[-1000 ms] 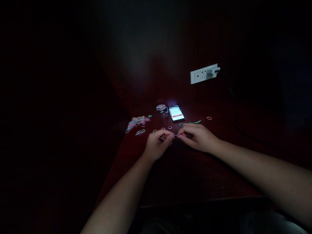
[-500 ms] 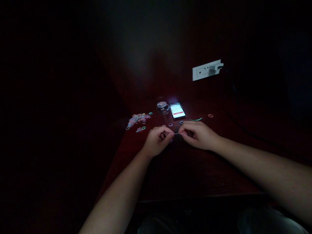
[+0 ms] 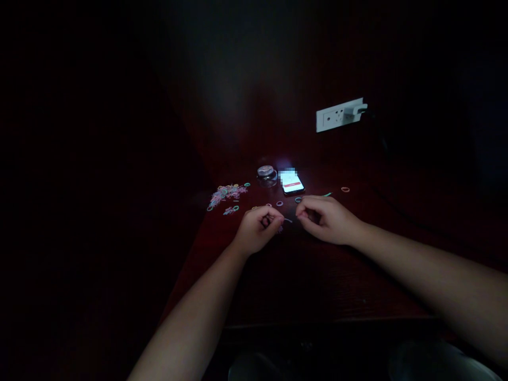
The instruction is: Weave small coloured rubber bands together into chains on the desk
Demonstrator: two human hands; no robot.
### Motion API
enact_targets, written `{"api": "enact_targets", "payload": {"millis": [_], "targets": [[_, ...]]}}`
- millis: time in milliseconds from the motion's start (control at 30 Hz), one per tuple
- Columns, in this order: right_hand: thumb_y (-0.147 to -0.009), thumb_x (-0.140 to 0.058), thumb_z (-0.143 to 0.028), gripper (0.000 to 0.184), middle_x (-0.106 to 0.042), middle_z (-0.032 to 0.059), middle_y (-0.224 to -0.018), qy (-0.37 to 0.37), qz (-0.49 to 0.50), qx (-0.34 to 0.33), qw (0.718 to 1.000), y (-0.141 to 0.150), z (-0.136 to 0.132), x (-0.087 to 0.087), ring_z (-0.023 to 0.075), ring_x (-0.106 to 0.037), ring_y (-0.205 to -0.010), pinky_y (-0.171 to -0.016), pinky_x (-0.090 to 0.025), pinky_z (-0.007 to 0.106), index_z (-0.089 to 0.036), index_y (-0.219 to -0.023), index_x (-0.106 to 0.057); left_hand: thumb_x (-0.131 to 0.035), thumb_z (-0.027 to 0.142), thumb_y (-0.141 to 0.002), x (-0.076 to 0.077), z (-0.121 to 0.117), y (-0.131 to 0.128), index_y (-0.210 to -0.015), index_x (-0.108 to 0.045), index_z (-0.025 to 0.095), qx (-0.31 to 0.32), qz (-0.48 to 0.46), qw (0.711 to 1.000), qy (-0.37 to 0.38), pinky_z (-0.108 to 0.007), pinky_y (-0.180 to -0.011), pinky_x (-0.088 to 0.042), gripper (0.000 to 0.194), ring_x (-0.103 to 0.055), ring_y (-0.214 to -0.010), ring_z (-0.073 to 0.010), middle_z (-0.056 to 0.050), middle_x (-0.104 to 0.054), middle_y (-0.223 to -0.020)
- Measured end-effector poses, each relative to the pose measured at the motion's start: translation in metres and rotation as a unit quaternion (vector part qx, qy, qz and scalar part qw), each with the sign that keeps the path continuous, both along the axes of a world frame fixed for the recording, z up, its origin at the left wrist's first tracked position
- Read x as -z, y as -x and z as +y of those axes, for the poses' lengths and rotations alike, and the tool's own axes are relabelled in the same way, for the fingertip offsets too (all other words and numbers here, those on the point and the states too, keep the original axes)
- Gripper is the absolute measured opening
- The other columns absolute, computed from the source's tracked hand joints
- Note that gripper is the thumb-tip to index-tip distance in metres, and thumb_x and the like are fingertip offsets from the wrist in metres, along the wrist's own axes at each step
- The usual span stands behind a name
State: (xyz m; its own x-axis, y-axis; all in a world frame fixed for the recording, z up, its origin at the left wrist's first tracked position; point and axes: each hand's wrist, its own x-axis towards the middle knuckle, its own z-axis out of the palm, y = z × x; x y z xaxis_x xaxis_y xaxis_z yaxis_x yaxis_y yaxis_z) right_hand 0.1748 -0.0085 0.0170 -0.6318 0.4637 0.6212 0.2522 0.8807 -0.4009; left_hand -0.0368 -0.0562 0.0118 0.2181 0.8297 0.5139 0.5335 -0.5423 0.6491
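Observation:
Thumb and fingertips of my left hand [image 3: 260,226] are pinched on a thin pale purple elastic band [image 3: 289,220], whose loose end sticks out to the right. Across a small gap, my right hand [image 3: 327,219] is closed in a pinch; whether anything is between its fingertips is too small to see. Beyond the fingers lie a purple elastic ring [image 3: 280,203] and a bluish one [image 3: 298,200]. Several small purple bits [image 3: 280,229] show just under my left fingertips. A green strip [image 3: 327,194] is partly covered by my right hand.
At the left is a heap of small coloured elastic bands [image 3: 228,193], with a smaller cluster [image 3: 229,210] in front. A lidded clear jar [image 3: 266,177] stands beside a lit phone [image 3: 292,182]. An orange ring [image 3: 345,189] lies to the right. A wall socket [image 3: 337,115] holds a plug.
My right hand has moved slightly right, away from the left. The purple band, stretched between both hands before, now hangs loose from my left fingertips.

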Motion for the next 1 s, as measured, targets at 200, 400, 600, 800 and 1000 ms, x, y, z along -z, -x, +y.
{"api": "enact_targets", "payload": {"millis": [200, 400, 600, 800, 1000], "targets": [[-0.084, -0.059, -0.028, 0.01, -0.054, -0.0013, -0.068, 0.0, -0.021, -0.027, 0.999, 0.004, -0.004, 0.001, 0.0097, -0.047, -0.059, -0.057, -0.035, 0.024, -0.018, -0.082, -0.059, -0.059, 0.029, -0.084, -0.001, -0.002, -0.001, -0.08, -0.066, 0.016, 0.014, 0.011, 1.0, 0.001, -0.021, -0.054, -0.04, 0.015, -0.051, -0.056, -0.0095, -0.002, -0.064, -0.067], [-0.087, -0.053, -0.021, 0.01, -0.054, -0.0008, -0.067, -0.006, -0.029, -0.028, 0.999, 0.005, -0.004, 0.0, 0.0105, -0.047, -0.061, -0.059, -0.035, 0.024, -0.018, -0.08, -0.06, -0.059, 0.031, -0.085, -0.001, -0.001, 0.002, -0.083, -0.069, 0.017, 0.016, 0.01, 1.0, 0.012, -0.021, -0.055, -0.04, 0.017, -0.053, -0.057, -0.0102, -0.003, -0.066, -0.069], [-0.085, -0.054, -0.019, 0.009, -0.055, -0.0009, -0.066, 0.004, -0.04, -0.033, 0.999, 0.005, -0.004, -0.001, 0.0103, -0.048, -0.061, -0.058, -0.035, 0.024, -0.017, -0.08, -0.061, -0.058, 0.03, -0.086, -0.005, 0.0, 0.005, -0.085, -0.07, 0.019, 0.012, 0.039, 0.999, 0.007, -0.022, -0.061, -0.042, 0.016, -0.058, -0.065, -0.0116, -0.003, -0.068, -0.077], [-0.085, -0.053, -0.019, 0.01, -0.055, -0.0009, -0.066, 0.003, -0.044, -0.032, 0.999, 0.005, -0.002, 0.001, 0.0105, -0.047, -0.061, -0.059, -0.035, 0.024, -0.017, -0.081, -0.062, -0.055, 0.03, -0.089, -0.006, 0.0, 0.005, -0.086, -0.068, 0.018, 0.019, 0.073, 0.997, -0.012, -0.023, -0.062, -0.043, 0.018, -0.056, -0.064, -0.0113, -0.003, -0.066, -0.075], [-0.085, -0.052, -0.021, 0.012, -0.055, -0.0007, -0.066, 0.024, -0.076, -0.019, 0.997, 0.002, 0.002, 0.005, 0.0102, -0.046, -0.059, -0.058, -0.034, 0.024, -0.017, -0.078, -0.061, -0.054, 0.027, -0.09, -0.011, 0.003, 0.023, -0.089, -0.067, 0.019, 0.025, 0.184, 0.982, -0.023, -0.028, -0.076, -0.045, 0.016, -0.059, -0.08, -0.0142, -0.003, -0.068, -0.085]]}}
